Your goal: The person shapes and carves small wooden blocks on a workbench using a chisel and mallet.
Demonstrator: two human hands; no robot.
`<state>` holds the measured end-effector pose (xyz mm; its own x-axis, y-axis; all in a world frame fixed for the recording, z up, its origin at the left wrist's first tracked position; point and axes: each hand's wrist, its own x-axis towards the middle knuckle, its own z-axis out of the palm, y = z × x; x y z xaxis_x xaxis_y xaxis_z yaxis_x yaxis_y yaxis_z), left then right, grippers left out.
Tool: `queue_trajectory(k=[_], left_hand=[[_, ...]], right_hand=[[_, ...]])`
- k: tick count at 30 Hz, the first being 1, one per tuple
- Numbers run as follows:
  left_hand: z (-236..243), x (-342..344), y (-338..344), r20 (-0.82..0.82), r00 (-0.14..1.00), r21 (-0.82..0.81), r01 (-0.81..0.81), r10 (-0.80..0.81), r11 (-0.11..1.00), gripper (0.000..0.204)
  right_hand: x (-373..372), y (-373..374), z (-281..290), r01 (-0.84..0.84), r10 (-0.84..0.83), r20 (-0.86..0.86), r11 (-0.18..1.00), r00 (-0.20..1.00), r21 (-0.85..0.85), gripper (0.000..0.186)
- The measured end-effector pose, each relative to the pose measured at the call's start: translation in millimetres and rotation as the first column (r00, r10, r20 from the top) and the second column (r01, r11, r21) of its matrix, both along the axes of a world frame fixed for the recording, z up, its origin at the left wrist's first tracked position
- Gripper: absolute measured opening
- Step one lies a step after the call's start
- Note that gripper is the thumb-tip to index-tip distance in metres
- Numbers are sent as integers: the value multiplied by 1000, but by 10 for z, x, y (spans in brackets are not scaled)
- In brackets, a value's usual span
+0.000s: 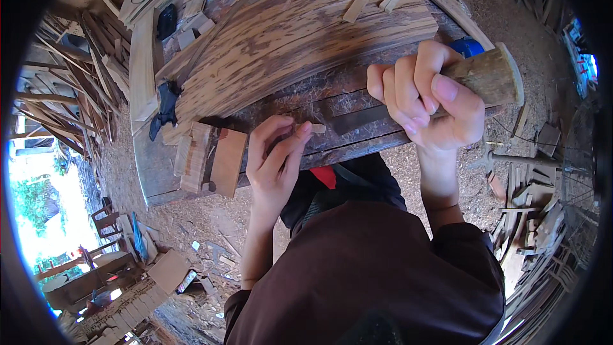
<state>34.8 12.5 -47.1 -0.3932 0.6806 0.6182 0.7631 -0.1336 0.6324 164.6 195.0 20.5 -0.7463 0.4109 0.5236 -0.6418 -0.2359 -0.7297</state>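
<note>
My right hand [428, 102] grips the thick, worn wooden handle [491, 76] of a tool whose flat dark blade [354, 120] points leftward over the workbench [156, 169]. My left hand [274, 160] pinches a small pale wood piece [317, 129] between its fingertips, near the blade's tip. Left of that hand lie a squared light block [191, 156] and a flat brown wood piece [227, 163]. A long board with dark streaks [287, 38] lies across the bench beyond both hands, with small offcuts [354, 7] on it. Some of the blade's far end is hard to make out.
Black objects [165, 105] and loose boards [143, 67] sit on the bench's left side. A blue object [466, 46] is behind my right hand. Wood scraps [96, 89] are piled at left and right [543, 217], on a floor [396, 176] strewn with shavings.
</note>
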Motion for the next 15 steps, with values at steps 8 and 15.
queue_trajectory(k=[8,15], left_hand=[[-46,-4,-4,-13,1000,1,-10,10,1000,23],[-50,8,19,-34,999,2,-15,15,1000,21]], right_hand=[[-180,-35,189,8,5,-126,994,992,107,19],[-170,-104,199,39,-38,-7,985,999,170,20]])
